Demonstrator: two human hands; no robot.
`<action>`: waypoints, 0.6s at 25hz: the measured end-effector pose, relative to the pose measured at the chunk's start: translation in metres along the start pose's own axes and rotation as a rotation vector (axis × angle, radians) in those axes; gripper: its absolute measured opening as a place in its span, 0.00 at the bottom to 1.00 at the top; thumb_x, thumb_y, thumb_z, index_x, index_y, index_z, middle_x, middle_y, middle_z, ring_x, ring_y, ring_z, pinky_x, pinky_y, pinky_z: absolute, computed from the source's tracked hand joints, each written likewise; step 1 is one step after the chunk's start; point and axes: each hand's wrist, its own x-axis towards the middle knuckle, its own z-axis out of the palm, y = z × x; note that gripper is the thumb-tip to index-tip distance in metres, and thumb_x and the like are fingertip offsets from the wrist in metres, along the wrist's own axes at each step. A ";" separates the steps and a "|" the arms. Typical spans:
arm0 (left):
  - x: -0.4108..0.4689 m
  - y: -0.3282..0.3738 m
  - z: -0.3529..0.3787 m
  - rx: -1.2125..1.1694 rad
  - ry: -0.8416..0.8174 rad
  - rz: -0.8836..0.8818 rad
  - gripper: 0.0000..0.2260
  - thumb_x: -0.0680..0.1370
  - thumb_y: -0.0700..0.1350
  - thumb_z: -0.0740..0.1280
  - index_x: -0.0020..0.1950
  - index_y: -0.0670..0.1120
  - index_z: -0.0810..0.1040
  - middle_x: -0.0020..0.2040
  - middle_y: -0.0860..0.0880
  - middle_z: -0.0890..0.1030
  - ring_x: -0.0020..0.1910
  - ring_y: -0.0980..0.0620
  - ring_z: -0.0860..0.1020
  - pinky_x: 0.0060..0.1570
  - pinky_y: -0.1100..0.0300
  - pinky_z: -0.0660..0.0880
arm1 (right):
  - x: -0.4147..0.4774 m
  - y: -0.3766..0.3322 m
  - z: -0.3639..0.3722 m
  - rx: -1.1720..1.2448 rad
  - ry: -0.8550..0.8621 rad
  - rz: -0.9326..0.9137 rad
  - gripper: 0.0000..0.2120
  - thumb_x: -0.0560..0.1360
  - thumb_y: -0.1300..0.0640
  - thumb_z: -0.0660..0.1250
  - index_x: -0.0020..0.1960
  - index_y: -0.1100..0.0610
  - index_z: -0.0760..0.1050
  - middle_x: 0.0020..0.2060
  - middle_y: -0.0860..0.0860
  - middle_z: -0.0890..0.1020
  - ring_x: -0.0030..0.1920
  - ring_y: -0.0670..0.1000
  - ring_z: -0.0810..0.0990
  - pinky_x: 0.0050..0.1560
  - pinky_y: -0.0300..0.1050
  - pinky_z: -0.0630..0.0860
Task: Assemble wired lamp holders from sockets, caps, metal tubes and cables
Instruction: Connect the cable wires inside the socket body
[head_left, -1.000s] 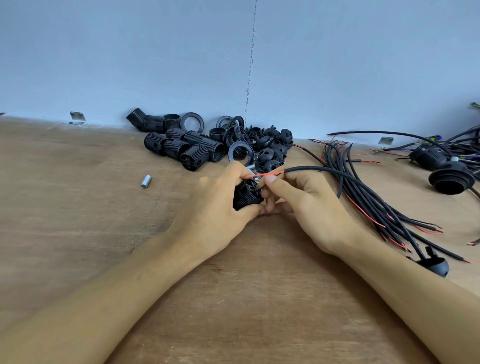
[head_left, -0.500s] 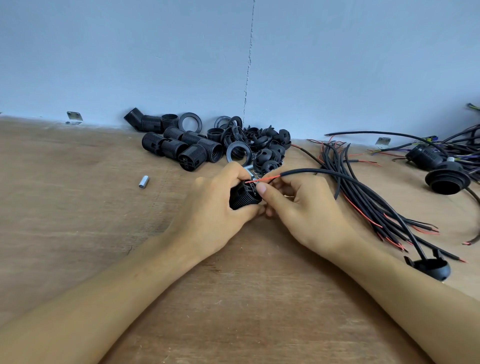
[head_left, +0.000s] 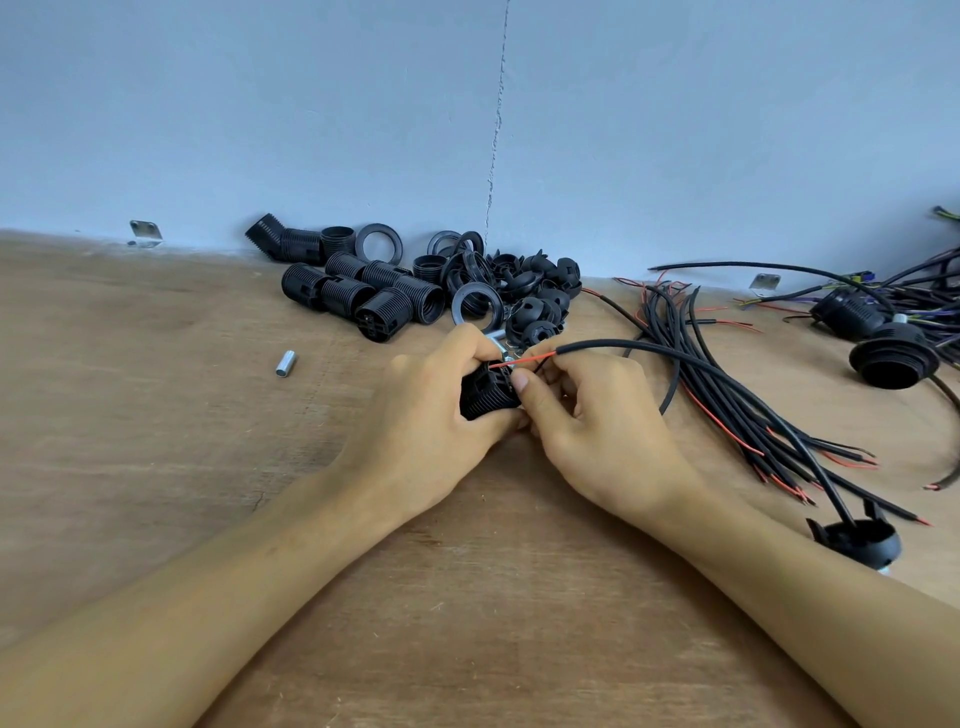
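Red wire (head_left: 522, 359) has crept to the socket (head_left: 485, 395) the left hand (head_left: 426, 421) grips. Right hand (head_left: 602, 421), at 3 o'clock, pinches the cable (head_left: 628, 346); feed it straight.

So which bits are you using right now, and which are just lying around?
In use: socket in the left hand; black cable with its red wire, in the right hand.
Lying about: pile of black parts; metal tube; cable bundle; wired holders.

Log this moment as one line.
left hand: grips socket | right hand: pinches red wire at socket end | stage: wiring
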 end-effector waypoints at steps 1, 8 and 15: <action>0.000 0.000 0.000 -0.002 -0.001 0.001 0.15 0.69 0.53 0.74 0.52 0.51 0.78 0.40 0.57 0.85 0.41 0.60 0.81 0.39 0.66 0.74 | 0.000 0.000 0.000 0.009 -0.007 0.010 0.10 0.79 0.59 0.68 0.39 0.60 0.77 0.29 0.50 0.81 0.33 0.50 0.78 0.34 0.36 0.70; -0.001 0.003 -0.001 0.028 -0.030 0.006 0.15 0.70 0.50 0.75 0.53 0.50 0.77 0.40 0.56 0.85 0.39 0.58 0.81 0.38 0.61 0.74 | 0.000 -0.001 -0.001 0.025 -0.007 -0.008 0.09 0.78 0.61 0.68 0.39 0.59 0.77 0.28 0.47 0.80 0.34 0.48 0.78 0.33 0.30 0.67; 0.000 0.006 0.000 0.082 -0.046 0.023 0.16 0.70 0.52 0.72 0.54 0.48 0.76 0.41 0.53 0.85 0.38 0.55 0.80 0.38 0.62 0.73 | -0.002 0.001 -0.001 -0.080 0.038 -0.107 0.07 0.77 0.58 0.66 0.41 0.56 0.77 0.31 0.46 0.79 0.36 0.47 0.76 0.36 0.31 0.69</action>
